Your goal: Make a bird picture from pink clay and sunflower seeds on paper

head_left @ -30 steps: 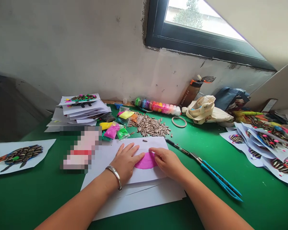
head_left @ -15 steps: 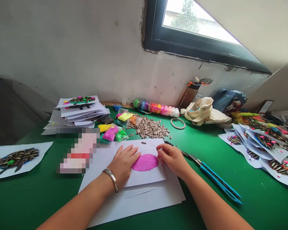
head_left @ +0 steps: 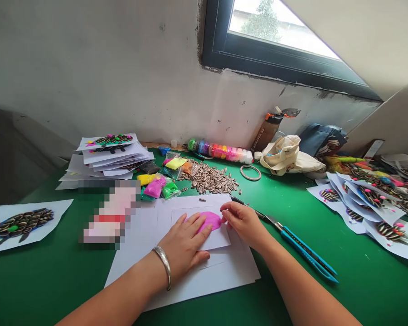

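Observation:
A flat magenta oval of clay [head_left: 211, 220] lies on a small white sheet [head_left: 218, 241], on top of larger white paper [head_left: 136, 253]. My left hand [head_left: 187, 240], with a silver bangle at the wrist, rests spread across the small sheet and covers the oval's left part. At the oval's right edge my right hand [head_left: 238, 219] has its thumb and fingers pinched together; whatever is between the fingertips is too small to name. One sunflower seed [head_left: 202, 199] lies near the top of the paper.
Sunflower seeds [head_left: 212, 179] and clay packets [head_left: 154, 185] lie beyond the paper. Blue-handled tweezers [head_left: 309, 253] and a black pen-like tool [head_left: 246, 206] are at the right. Paper stacks stand left [head_left: 105, 156] and right [head_left: 367, 199]; a seed picture [head_left: 27, 226] lies far left.
My left hand has slid right and over the magenta oval, covering more of it. The small sheet has shifted slightly up and left. My right hand remains pinched at the oval's edge.

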Demonstrator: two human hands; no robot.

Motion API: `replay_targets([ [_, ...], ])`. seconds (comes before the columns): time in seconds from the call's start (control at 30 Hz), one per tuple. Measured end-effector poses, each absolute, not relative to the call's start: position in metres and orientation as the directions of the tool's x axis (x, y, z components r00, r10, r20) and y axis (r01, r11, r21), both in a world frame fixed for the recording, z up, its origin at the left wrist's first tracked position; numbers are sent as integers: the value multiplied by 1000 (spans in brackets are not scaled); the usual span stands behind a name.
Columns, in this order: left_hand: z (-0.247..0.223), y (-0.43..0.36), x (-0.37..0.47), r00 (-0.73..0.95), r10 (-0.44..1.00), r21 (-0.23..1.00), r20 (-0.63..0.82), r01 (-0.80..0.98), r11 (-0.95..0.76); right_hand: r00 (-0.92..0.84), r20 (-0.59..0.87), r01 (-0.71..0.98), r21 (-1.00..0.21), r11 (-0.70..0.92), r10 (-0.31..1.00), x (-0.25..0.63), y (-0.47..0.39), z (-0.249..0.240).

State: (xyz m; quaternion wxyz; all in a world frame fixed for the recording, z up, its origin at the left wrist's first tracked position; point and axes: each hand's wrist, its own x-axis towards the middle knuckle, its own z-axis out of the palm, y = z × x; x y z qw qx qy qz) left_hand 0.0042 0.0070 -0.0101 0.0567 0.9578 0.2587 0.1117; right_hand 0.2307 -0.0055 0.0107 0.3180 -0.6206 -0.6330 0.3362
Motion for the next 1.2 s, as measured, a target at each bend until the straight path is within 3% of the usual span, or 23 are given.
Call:
replay_targets([
  [0.37, -11, 6, 1, 817, 518, 121, 253, 505, -855, -78, 53, 671, -736, 92, 996, 232, -6, 5],
  [0.53, -17, 15, -3, 833, 508, 119, 220, 494, -861, -210, 130, 667, -705, 239, 969, 231, -6, 17],
  [0.8, -17, 15, 0, 850, 521, 141, 70, 509, -849, -341, 28, 649, -716, 257, 940, 242, -7, 18],
  [1.2, -16, 15, 0, 844, 535, 164, 48, 522, -837, -352, 49, 636, -721, 277, 935, 242, -3, 13],
])
